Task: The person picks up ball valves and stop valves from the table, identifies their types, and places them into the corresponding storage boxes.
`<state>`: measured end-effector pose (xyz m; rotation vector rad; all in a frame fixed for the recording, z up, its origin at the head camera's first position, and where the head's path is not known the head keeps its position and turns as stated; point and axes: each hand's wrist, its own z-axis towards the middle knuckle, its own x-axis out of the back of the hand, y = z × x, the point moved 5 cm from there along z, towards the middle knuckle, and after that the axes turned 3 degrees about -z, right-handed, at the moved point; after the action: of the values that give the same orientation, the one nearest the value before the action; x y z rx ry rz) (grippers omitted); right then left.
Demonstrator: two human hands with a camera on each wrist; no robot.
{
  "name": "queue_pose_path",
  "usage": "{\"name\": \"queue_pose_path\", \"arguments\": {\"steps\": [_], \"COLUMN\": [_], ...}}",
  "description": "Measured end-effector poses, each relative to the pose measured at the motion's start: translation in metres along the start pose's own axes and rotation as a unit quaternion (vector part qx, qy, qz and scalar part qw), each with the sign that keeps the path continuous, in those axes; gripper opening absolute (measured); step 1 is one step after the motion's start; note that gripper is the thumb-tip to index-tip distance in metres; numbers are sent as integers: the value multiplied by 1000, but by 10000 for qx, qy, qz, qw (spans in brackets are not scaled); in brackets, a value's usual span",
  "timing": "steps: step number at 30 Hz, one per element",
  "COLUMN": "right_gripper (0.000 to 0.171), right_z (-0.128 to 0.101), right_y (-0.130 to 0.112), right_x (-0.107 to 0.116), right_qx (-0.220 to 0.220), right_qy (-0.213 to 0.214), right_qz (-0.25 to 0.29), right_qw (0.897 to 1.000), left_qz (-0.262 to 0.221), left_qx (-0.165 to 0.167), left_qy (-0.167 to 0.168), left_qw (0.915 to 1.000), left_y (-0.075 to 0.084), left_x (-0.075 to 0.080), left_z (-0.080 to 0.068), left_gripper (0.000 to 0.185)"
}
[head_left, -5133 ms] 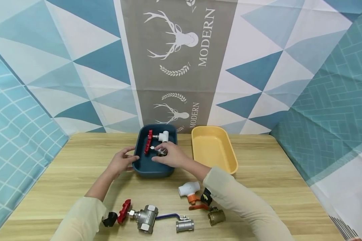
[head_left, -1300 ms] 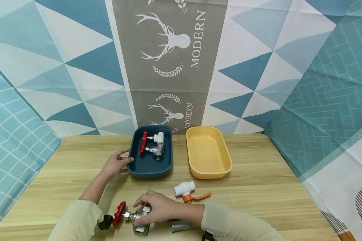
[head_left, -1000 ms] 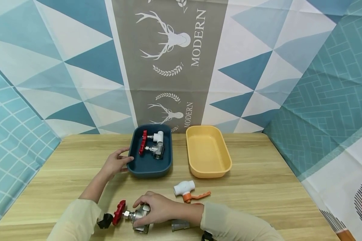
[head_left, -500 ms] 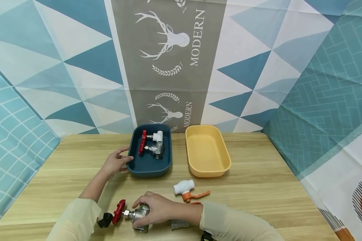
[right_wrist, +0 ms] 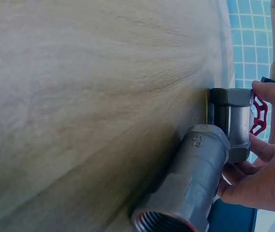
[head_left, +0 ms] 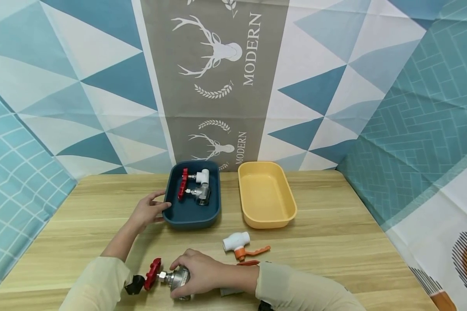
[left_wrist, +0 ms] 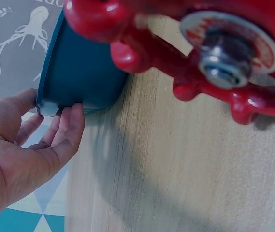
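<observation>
My right hand (head_left: 202, 272) grips the body of a large steel gate valve (head_left: 177, 280), thumb and fingers on opposite sides; its red handwheel (head_left: 153, 274) points left, toward my left sleeve. In the right wrist view, a steel ball valve (right_wrist: 190, 176) lies in front of the gate valve (right_wrist: 231, 121). At the dark blue bin (head_left: 190, 218), my left hand (head_left: 147, 211) holds the left wall, thumb at the rim and fingers against the outside. Inside that bin are a white valve (head_left: 203, 176) and a small steel valve (head_left: 203, 193), both with red handwheels.
A yellow bin (head_left: 267, 223) stands right of the blue one. Before it lies a white ball valve (head_left: 236, 241) with an orange lever. A red lever (head_left: 249, 262) shows beside my right forearm, the rest covered. A patterned cloth backs the wooden table (head_left: 327, 242).
Several seconds ago my right hand was inside the blue bin at the small steel valve; now it is on the gate valve, whose body has turned slightly. My left hand has stayed at the bin.
</observation>
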<state>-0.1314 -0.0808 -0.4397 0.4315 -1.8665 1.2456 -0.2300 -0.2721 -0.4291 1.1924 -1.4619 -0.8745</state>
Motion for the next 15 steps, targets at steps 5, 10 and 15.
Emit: {"name": "queue_pose_path", "arguments": {"steps": [5,10,15], "right_gripper": [47,49,55], "right_z": [0,0,1], "right_y": [-1,-2,-4], "right_x": [-1,-2,-6], "right_qx": [-82,-153,-30], "right_qy": [-20,-50,-31], "right_qz": [-80,-261,-692], "right_qw": [9999,9995,9976], "left_qz": [35,53,11], "left_qx": [4,-36,-49], "left_qy": [3,-16,-43], "left_qw": [10000,10000,10000], "left_y": [1,2,2], "left_x": [0,0,0], "left_z": [-1,-1,-1], "left_gripper": [58,58,59]}}
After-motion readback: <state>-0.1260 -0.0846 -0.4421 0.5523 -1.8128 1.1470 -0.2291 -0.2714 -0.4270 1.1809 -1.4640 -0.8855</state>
